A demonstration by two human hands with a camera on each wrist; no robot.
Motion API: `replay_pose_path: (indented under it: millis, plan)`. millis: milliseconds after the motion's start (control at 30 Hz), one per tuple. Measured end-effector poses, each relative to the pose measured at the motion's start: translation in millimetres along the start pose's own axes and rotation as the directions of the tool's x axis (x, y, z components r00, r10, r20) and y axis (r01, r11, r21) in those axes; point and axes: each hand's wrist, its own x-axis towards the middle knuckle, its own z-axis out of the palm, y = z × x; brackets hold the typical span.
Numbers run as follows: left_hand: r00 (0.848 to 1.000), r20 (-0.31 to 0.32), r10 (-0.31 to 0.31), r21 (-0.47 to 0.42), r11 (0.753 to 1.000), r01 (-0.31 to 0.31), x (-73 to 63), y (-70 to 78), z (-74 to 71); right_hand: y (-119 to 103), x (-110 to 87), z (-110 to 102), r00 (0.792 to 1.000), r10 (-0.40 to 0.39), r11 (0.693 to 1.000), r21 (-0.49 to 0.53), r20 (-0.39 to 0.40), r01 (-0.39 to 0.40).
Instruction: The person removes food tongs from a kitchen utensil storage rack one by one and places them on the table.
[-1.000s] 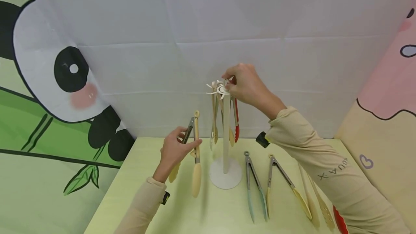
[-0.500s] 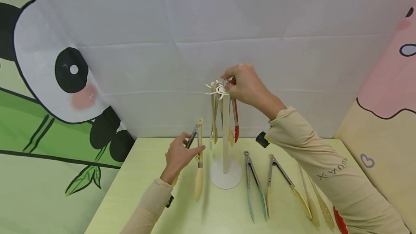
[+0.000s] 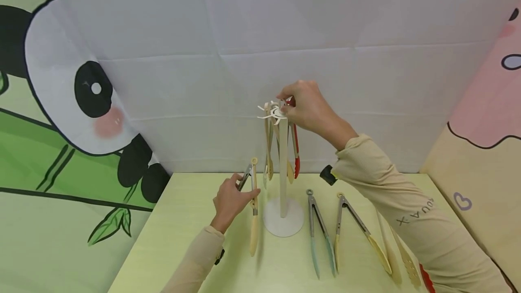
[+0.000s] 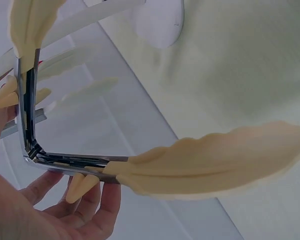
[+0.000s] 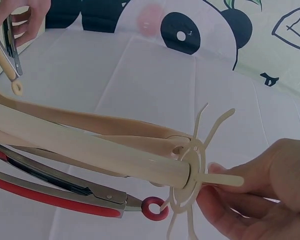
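Observation:
In the head view my left hand (image 3: 233,199) holds a pair of cream-tipped tongs (image 4: 215,160), hinge end up. The tongs' arms are spread wide, with my thumb on one arm and fingers on the other. To their right stands a white utensil stand (image 3: 283,166) with a round base. My right hand (image 3: 305,105) pinches the hook ring (image 5: 195,170) at its top. Red-handled tongs (image 5: 55,197) hang from one hook by their loop. Several pale utensils (image 3: 268,148) also hang there, partly overlapping.
Right of the stand lie tongs with pale blue tips (image 3: 319,232) and tongs with yellow tips (image 3: 362,229), both spread. Beyond them lie a slotted beige utensil (image 3: 408,263) and a red item (image 3: 426,279), partly under my right sleeve. A white cloth backs the table (image 3: 175,238).
My left hand has carried the cream-tipped tongs to the right and slightly down, closer to the stand. My right hand stays at the hook ring.

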Motion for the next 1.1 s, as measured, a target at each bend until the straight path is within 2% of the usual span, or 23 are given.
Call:
replay_pose_path:
  millis: [167, 700, 900, 1100]
  plan:
    - [0.999, -0.014, -0.034, 0.031, 0.999, 0.035, 1.3, -6.7, 9.2, 0, -0.4, 0, 1.0, 0.005, 1.0, 0.013, 0.005, -0.005]
    - [0.995, 0.01, -0.104, 0.062, 0.993, 0.103, 0.5, -24.8, 31.1, 1, 0.4, 0, 1.0, -0.005, 1.0, 0.001, 0.014, 0.005]
    - [0.992, 0.042, -0.122, 0.084, 0.989, 0.118, 0.6, -32.2, 42.6, 3, -0.9, -1, 1.0, -0.021, 1.0, 0.001, 0.014, 0.021]
    - [0.992, 0.06, -0.111, 0.09, 0.99, 0.106, 1.4, -36.5, 53.1, 5, -1.6, 0, 0.999, -0.041, 0.999, -0.005, 0.006, 0.041]
